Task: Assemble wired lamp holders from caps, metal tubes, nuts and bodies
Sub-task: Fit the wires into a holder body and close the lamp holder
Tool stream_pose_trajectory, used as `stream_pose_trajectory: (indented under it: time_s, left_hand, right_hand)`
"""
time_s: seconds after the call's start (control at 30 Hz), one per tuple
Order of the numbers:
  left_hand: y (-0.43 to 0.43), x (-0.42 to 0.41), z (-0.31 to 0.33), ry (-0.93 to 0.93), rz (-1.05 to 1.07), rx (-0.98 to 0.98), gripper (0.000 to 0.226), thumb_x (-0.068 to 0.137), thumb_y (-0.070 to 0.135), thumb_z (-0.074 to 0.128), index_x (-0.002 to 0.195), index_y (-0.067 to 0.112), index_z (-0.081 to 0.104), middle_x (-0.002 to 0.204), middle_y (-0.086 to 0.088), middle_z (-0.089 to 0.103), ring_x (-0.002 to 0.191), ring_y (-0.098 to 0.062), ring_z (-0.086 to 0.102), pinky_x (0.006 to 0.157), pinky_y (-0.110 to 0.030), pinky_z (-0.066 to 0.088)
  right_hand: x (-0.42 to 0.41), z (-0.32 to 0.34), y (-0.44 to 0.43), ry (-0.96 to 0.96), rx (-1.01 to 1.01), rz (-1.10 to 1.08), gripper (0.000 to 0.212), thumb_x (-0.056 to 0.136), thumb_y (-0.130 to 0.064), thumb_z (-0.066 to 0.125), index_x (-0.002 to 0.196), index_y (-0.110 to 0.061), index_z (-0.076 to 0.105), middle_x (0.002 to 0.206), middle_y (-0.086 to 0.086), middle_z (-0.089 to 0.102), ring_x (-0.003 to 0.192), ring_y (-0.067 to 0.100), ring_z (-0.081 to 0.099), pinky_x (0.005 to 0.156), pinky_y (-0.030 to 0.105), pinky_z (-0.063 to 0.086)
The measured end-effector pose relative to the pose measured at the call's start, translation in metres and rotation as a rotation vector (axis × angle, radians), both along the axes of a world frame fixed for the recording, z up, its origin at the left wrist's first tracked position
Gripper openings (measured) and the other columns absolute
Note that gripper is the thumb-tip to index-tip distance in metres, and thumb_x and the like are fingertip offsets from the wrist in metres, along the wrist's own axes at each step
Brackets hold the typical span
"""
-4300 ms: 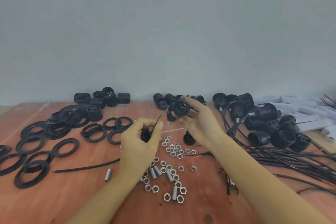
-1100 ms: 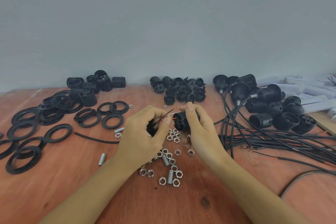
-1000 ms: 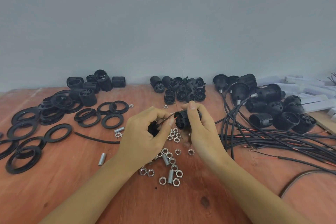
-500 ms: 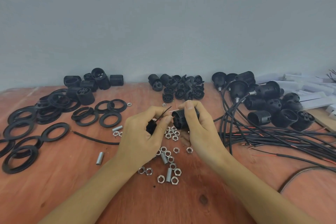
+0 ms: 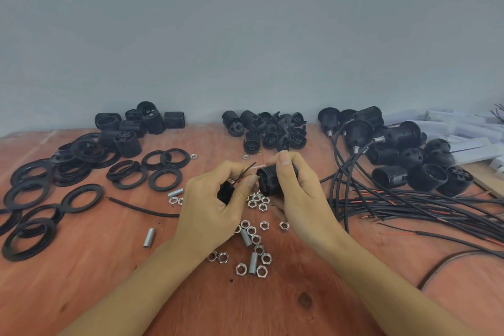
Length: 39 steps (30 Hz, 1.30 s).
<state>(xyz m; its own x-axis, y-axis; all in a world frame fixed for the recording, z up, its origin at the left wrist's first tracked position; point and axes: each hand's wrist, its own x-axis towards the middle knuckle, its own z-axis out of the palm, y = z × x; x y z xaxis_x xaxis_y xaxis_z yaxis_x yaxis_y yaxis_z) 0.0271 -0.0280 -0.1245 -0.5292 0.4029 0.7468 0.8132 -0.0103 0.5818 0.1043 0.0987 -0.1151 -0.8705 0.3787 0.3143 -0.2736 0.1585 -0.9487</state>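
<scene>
Nearest the camera, on the reddish wooden table point(image 5: 81, 281), two bare forearms reach forward over a scatter of nuts point(image 5: 261, 271) and short metal tubes point(image 5: 253, 263); one more tube point(image 5: 149, 237) lies alone to the left. Just above this scatter the two hands meet, raised off the table. The left hand point(image 5: 210, 213) is curled around a black cap point(image 5: 225, 194), mostly hidden in its palm, and its thumb and forefinger pinch thin wires point(image 5: 245, 173), one black and one red, that rise from the cap toward the other hand. The right hand point(image 5: 300, 196) grips a ribbed black body point(image 5: 268, 181) between thumb and fingers, its perforated end facing the left hand, and the wire tips sit right at that end; whether they have entered a hole cannot be told. A black cable point(image 5: 136, 206) runs along the table from the left and disappears behind the left hand. To the left lie flat black rings point(image 5: 81, 198), some single and some stacked. To the right, a bundle of black cables point(image 5: 409, 207) with bared red and copper ends fans across the table, leading back to a group of wired holders point(image 5: 395, 139). Farther back, against the grey wall point(image 5: 245, 35), sit a heap of bodies point(image 5: 136, 125) on the left and a pile of caps point(image 5: 272, 133) in the middle. White strips point(image 5: 469, 139) lie at the far right.
</scene>
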Motion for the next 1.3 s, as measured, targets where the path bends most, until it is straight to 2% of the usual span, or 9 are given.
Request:
stream_pose_trajectory:
  time_s: [0.13,0.37,0.5,0.63,0.83,1.0,1.13,1.2,1.3]
  left_hand:
    - [0.0017,-0.0008,-0.0012,0.002,0.003,-0.023,0.002,0.091,0.019,0.063,0.092,0.02,0.065,0.075,0.009,0.069,0.066,-0.01,0.065,0.059,-0.028,0.05]
    - [-0.0002,-0.0027,-0.0014,0.016,-0.043,-0.079,0.005,0.088,0.014,0.064,0.09,0.015,0.068,0.075,0.014,0.069,0.066,-0.003,0.064,0.059,-0.021,0.05]
    - [-0.0012,-0.0026,-0.0034,-0.001,-0.061,-0.075,0.004,0.088,0.014,0.064,0.087,0.014,0.068,0.072,0.01,0.069,0.064,-0.005,0.064,0.058,-0.025,0.05]
    - [0.0,-0.0002,-0.002,-0.057,-0.073,-0.043,0.011,0.088,0.017,0.066,0.077,0.015,0.064,0.057,0.014,0.058,0.048,0.001,0.049,0.05,-0.012,0.036]
    - [0.0009,0.0015,0.0033,-0.11,-0.077,-0.03,0.006,0.086,0.018,0.066,0.081,0.016,0.068,0.068,0.01,0.067,0.062,-0.006,0.062,0.06,-0.014,0.047]
    - [0.0001,0.0037,0.0036,-0.219,-0.106,-0.02,0.01,0.087,0.017,0.064,0.077,0.018,0.067,0.061,0.011,0.064,0.053,-0.004,0.06,0.055,-0.013,0.045]
    - [0.0015,0.0034,0.0035,-0.205,-0.077,-0.018,0.009,0.087,0.015,0.066,0.079,0.017,0.07,0.066,0.011,0.068,0.059,-0.004,0.063,0.06,-0.011,0.046]
    - [0.0016,0.0032,0.0021,-0.175,-0.073,-0.028,0.009,0.087,0.016,0.065,0.081,0.014,0.071,0.068,0.009,0.069,0.061,-0.004,0.064,0.06,-0.013,0.047]
    - [0.0012,0.0047,-0.0011,-0.133,-0.078,-0.032,0.009,0.088,0.013,0.064,0.086,0.009,0.072,0.074,0.008,0.071,0.064,-0.007,0.066,0.061,-0.018,0.051]
  right_hand:
    - [-0.0027,0.0002,0.0048,-0.031,-0.043,-0.038,0.037,0.088,-0.058,0.049,0.081,-0.022,0.055,0.056,0.006,0.04,0.042,0.017,0.033,0.039,0.023,0.025]
    - [-0.0037,-0.0048,0.0089,-0.05,0.052,-0.043,0.04,0.098,-0.052,0.044,0.067,-0.028,0.041,0.059,-0.01,0.037,0.048,0.004,0.034,0.046,0.012,0.032]
    - [-0.0031,-0.0073,0.0059,-0.044,0.082,-0.07,0.04,0.1,-0.05,0.042,0.074,-0.02,0.041,0.062,-0.007,0.039,0.053,0.009,0.037,0.051,0.021,0.035]
    - [-0.0018,-0.0077,0.0038,-0.031,0.061,-0.043,0.043,0.094,-0.056,0.042,0.073,-0.018,0.04,0.061,-0.009,0.039,0.052,0.006,0.037,0.05,0.018,0.035]
    - [-0.0031,-0.0069,0.0073,-0.086,0.009,-0.099,0.059,0.086,-0.069,0.035,0.074,-0.013,0.046,0.06,-0.009,0.042,0.056,0.01,0.042,0.05,0.018,0.037]
    - [-0.0032,-0.0072,0.0039,-0.044,-0.02,-0.084,0.052,0.089,-0.064,0.039,0.072,-0.016,0.047,0.061,-0.007,0.043,0.053,0.006,0.04,0.049,0.016,0.036]
    - [-0.003,-0.0079,0.0025,-0.018,-0.005,-0.107,0.058,0.094,-0.061,0.039,0.076,-0.006,0.045,0.069,0.003,0.044,0.061,0.012,0.042,0.058,0.026,0.038]
    - [-0.0028,-0.0069,0.0015,-0.016,0.018,-0.127,0.051,0.095,-0.056,0.039,0.075,-0.009,0.044,0.07,0.002,0.042,0.064,0.013,0.041,0.062,0.032,0.038]
    - [-0.0014,-0.006,0.0004,-0.019,0.048,-0.13,0.05,0.095,-0.052,0.039,0.076,-0.006,0.042,0.069,0.001,0.041,0.064,0.011,0.04,0.061,0.033,0.037]
